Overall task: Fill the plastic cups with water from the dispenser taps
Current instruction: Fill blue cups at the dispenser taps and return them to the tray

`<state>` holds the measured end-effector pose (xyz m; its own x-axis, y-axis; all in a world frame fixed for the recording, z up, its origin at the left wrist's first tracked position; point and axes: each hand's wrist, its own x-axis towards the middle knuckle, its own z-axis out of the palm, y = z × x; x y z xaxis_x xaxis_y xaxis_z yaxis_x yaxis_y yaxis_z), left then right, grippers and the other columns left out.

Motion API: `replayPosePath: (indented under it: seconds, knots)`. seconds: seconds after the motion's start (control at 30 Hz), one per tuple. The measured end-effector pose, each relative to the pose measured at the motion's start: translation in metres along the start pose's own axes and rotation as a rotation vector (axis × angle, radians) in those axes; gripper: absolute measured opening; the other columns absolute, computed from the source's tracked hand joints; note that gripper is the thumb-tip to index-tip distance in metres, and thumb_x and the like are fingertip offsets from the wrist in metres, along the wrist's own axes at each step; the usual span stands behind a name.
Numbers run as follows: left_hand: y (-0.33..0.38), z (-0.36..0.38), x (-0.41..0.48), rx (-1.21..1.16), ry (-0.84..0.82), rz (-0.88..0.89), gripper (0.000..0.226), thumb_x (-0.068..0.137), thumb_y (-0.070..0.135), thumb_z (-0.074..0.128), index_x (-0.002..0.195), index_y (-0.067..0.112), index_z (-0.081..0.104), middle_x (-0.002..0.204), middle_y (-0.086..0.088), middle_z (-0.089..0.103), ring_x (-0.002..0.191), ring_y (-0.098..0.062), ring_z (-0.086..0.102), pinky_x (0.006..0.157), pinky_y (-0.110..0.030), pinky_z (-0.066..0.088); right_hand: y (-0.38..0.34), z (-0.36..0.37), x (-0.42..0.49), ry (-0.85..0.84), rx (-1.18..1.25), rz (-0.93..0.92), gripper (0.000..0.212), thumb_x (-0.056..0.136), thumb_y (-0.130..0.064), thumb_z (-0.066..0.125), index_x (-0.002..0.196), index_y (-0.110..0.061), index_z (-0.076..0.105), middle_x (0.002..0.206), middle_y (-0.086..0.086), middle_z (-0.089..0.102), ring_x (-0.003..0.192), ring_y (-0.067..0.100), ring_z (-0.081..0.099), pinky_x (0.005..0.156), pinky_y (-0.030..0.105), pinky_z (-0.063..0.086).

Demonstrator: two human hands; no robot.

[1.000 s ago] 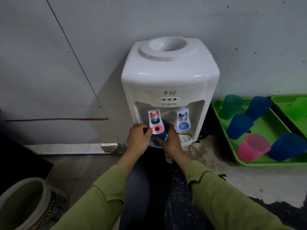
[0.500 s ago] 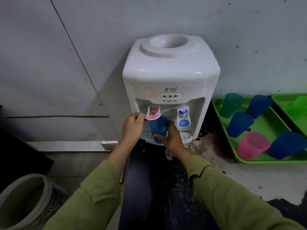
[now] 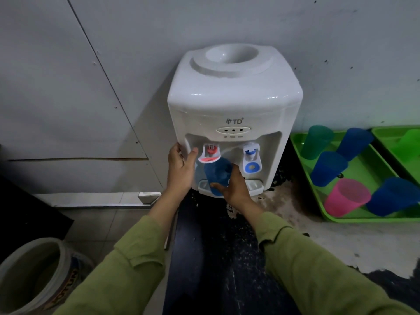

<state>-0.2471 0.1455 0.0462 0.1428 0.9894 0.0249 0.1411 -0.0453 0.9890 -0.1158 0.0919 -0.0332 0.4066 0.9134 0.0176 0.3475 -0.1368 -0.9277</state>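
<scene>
Observed at the dispenser (image 3: 234, 103), which stands against the wall with a red tap (image 3: 210, 153) to the left of its recess and a blue tap (image 3: 251, 159) to the right.

Right hand (image 3: 236, 189): fingers and thumb wrapped round the lower body of a blue cup (image 3: 217, 176). The cup is held above the drip tray (image 3: 254, 185), roughly upright, its long axis leaning so that the mouth sits directly beneath the red tap. The rim is just under the lever. No stream of water can be made out, and the fill level cannot be read.

Left hand (image 3: 180, 171): fingers hooked round the left front edge of the housing, thumb reaching into the recess. The thumb tip lies just beside the red lever, on its left. Whether it touches cannot be told.

Judgement: the cup is in position, and the move ahead turns on the lever. The lever lies to the right of the left thumb, and the left hand is the nearer one. The right hand is occupied with the cup.

Also present: a green tray (image 3: 372, 171) to the right carrying several more cups.
</scene>
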Motion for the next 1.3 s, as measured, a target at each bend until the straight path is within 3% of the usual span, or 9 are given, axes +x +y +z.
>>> replayPosePath:
  seconds: [0.2, 0.37, 0.57, 0.7, 0.8, 0.9, 0.97, 1.13, 1.3]
  knots:
    - [-0.001, 0.000, 0.000, 0.046, 0.007, 0.003, 0.051, 0.090, 0.031, 0.056, 0.134, 0.019, 0.035, 0.139, -0.008, 0.042, 0.127, -0.023, 0.043, 0.105, -0.050, 0.039, -0.002, 0.000, 0.000, -0.002, 0.000, -0.001, 0.076, 0.073, -0.014, 0.077, 0.134, -0.006, 0.032, 0.137, 0.013, 0.045, 0.125, 0.026, 0.044, 0.098, 0.023, 0.033]
    - [-0.002, -0.001, 0.000, 0.048, 0.001, 0.000, 0.052, 0.089, 0.031, 0.058, 0.134, 0.020, 0.034, 0.140, -0.006, 0.041, 0.128, -0.021, 0.042, 0.105, -0.051, 0.039, -0.003, 0.000, 0.000, -0.005, 0.008, 0.003, 0.075, 0.073, -0.013, 0.076, 0.134, -0.005, 0.032, 0.137, 0.012, 0.045, 0.125, 0.025, 0.044, 0.092, 0.015, 0.032]
    - [0.000, -0.003, -0.001, 0.008, -0.013, -0.023, 0.052, 0.088, 0.030, 0.060, 0.133, 0.023, 0.035, 0.139, -0.001, 0.042, 0.125, -0.020, 0.046, 0.104, -0.051, 0.041, -0.002, -0.001, -0.001, -0.006, 0.009, -0.017, 0.075, 0.074, -0.015, 0.076, 0.133, -0.005, 0.032, 0.136, 0.013, 0.044, 0.125, 0.026, 0.043, 0.098, 0.024, 0.035]
    - [0.004, -0.003, -0.007, -0.011, 0.074, -0.069, 0.043, 0.083, 0.038, 0.064, 0.118, 0.022, 0.045, 0.123, 0.001, 0.051, 0.105, -0.014, 0.055, 0.093, -0.042, 0.050, 0.000, 0.001, 0.000, -0.003, 0.005, -0.015, 0.075, 0.073, -0.017, 0.077, 0.133, -0.005, 0.032, 0.136, 0.013, 0.045, 0.124, 0.026, 0.044, 0.099, 0.027, 0.036]
    - [0.007, -0.004, -0.014, 0.102, 0.159, -0.014, 0.027, 0.080, 0.045, 0.065, 0.093, 0.023, 0.055, 0.093, 0.005, 0.062, 0.085, -0.012, 0.059, 0.074, -0.030, 0.051, 0.002, 0.001, 0.000, 0.000, 0.011, -0.015, 0.074, 0.073, -0.017, 0.077, 0.132, -0.007, 0.033, 0.135, 0.012, 0.045, 0.123, 0.025, 0.045, 0.095, 0.022, 0.034]
    - [0.009, -0.003, -0.016, 0.159, 0.073, -0.047, 0.024, 0.083, 0.046, 0.060, 0.076, 0.022, 0.061, 0.078, 0.001, 0.066, 0.076, -0.016, 0.060, 0.069, -0.029, 0.048, 0.002, 0.002, 0.001, 0.004, 0.000, -0.016, 0.075, 0.072, -0.018, 0.077, 0.131, -0.007, 0.033, 0.135, 0.012, 0.045, 0.124, 0.025, 0.044, 0.096, 0.024, 0.034]
    - [0.011, -0.002, -0.015, 0.154, 0.011, -0.083, 0.025, 0.085, 0.042, 0.059, 0.071, 0.022, 0.064, 0.071, 0.003, 0.066, 0.068, -0.012, 0.060, 0.067, -0.028, 0.048, 0.002, 0.002, 0.002, 0.004, -0.010, -0.019, 0.075, 0.072, -0.018, 0.077, 0.132, -0.007, 0.033, 0.136, 0.012, 0.045, 0.125, 0.025, 0.044, 0.098, 0.025, 0.034]
    - [0.013, -0.002, -0.010, 0.125, -0.045, -0.116, 0.024, 0.085, 0.029, 0.060, 0.064, 0.020, 0.066, 0.051, 0.010, 0.064, 0.044, 0.005, 0.052, 0.049, -0.011, 0.041, 0.002, 0.001, 0.003, 0.000, -0.005, -0.021, 0.074, 0.072, -0.016, 0.077, 0.131, -0.006, 0.033, 0.136, 0.013, 0.045, 0.125, 0.027, 0.044, 0.102, 0.034, 0.038]
    - [0.012, -0.001, -0.004, 0.118, -0.077, -0.138, 0.025, 0.085, 0.021, 0.062, 0.061, 0.016, 0.064, 0.045, 0.011, 0.060, 0.037, 0.005, 0.048, 0.042, -0.006, 0.036, 0.004, 0.003, 0.003, 0.015, 0.002, -0.036, 0.075, 0.072, -0.019, 0.078, 0.132, -0.008, 0.034, 0.136, 0.011, 0.046, 0.125, 0.023, 0.044, 0.096, 0.023, 0.034]
